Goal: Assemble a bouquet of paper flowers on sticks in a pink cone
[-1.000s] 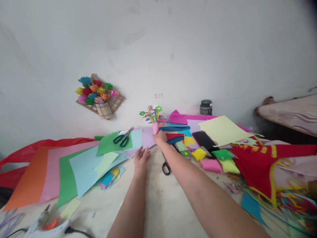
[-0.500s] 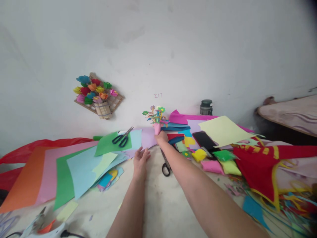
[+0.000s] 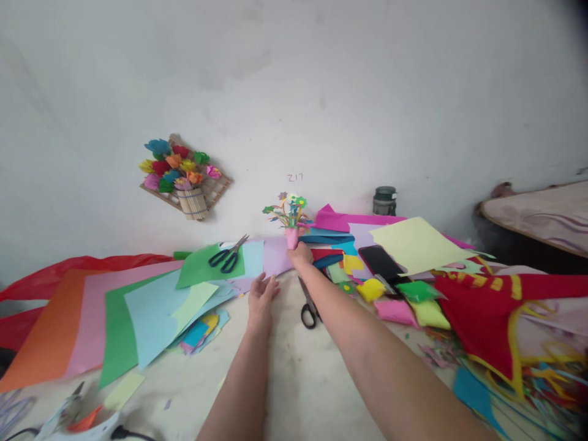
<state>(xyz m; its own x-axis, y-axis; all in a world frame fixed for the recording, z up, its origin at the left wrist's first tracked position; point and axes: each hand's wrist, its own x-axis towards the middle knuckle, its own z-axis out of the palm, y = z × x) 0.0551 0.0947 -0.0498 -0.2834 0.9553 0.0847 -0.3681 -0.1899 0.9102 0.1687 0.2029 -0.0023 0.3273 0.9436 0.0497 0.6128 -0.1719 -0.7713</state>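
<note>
Far out in front of me, my right hand (image 3: 302, 254) is closed on the lower part of a small pink pot (image 3: 291, 237). Colourful paper flowers (image 3: 290, 209) on thin stems stand upright in it. My left hand (image 3: 263, 291) is a little nearer and to the left, fingers apart and holding nothing, beside the lavender paper (image 3: 277, 256). Black-handled scissors (image 3: 309, 313) lie partly hidden under my right forearm. A second pair of scissors (image 3: 228, 256) rests on green paper to the left.
Coloured sheets (image 3: 117, 312) fan out on the left, with a glue gun (image 3: 68, 404) at the near corner. To the right are a phone (image 3: 380, 262), small clay packets (image 3: 395, 311), red cloth (image 3: 487, 318) and paper scraps. A dark jar (image 3: 384, 201) stands by the wall.
The whole view has shifted very slightly. Both hands and the pink pot stay in nearly the same place, with my right hand still on the pot.
</note>
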